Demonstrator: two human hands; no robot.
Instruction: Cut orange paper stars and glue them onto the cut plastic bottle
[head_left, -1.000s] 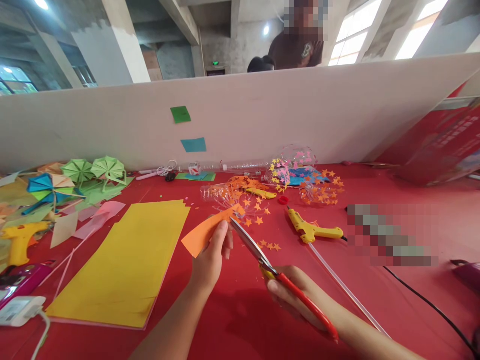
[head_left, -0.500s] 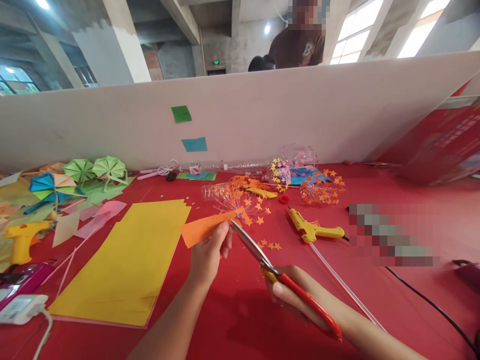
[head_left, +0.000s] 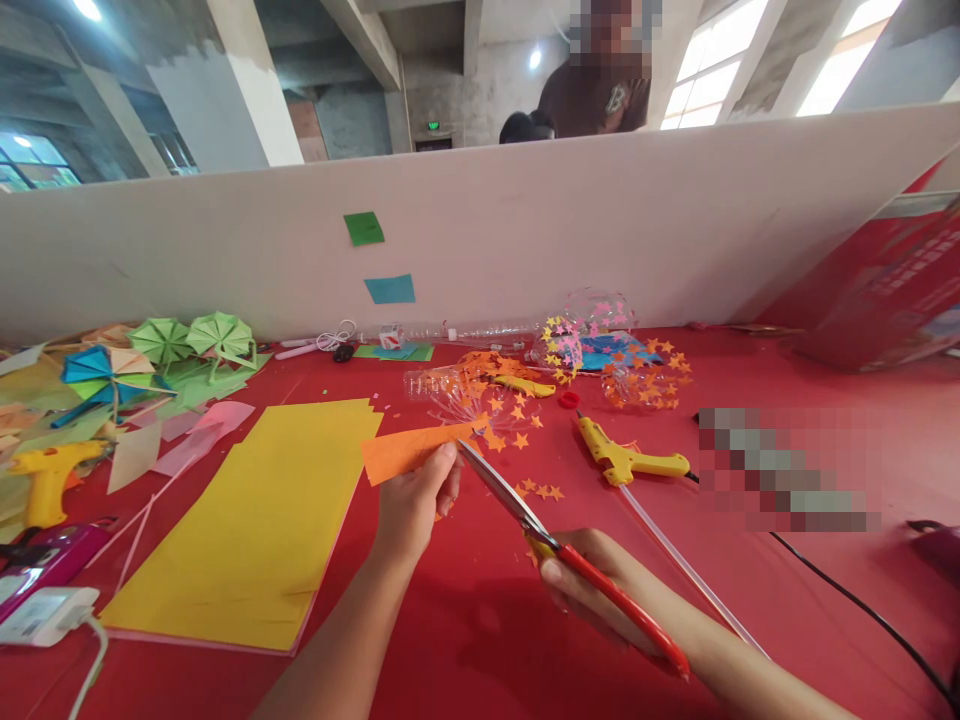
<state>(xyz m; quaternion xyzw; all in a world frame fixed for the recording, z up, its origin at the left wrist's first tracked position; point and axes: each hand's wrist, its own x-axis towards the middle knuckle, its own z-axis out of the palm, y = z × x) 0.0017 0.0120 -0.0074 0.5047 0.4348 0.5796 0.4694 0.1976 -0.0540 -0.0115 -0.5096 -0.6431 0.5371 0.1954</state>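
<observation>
An orange paper strip (head_left: pixel 401 454) is pinched between the thumb and fingers of my left hand (head_left: pixel 420 495). My right hand (head_left: pixel 589 575) is wrapped round the red handles of a pair of scissors (head_left: pixel 499 482), whose blades point up and left. The blade tips lie at the strip's right part, close to my left thumb; the blades look nearly closed. Just beyond the strip, orange paper stars (head_left: pixel 517 425) are fixed to the clear strands of a cut plastic bottle (head_left: pixel 435 385). A few loose orange stars (head_left: pixel 541 490) lie on the red table behind the scissors.
Yellow paper sheets (head_left: pixel 247 520) lie on the left. A yellow glue gun (head_left: pixel 619 455) with a clear glue stick rests on the right; another glue gun (head_left: pixel 52 475) is at far left. Behind are a yellow cutter (head_left: pixel 525 386), paper umbrellas (head_left: pixel 217 340) and a white partition (head_left: pixel 465 220).
The scissor tips have shifted slightly left and up along the orange strip. An orange scrap now shows below the blades, beside my right hand. My left hand stays almost still.
</observation>
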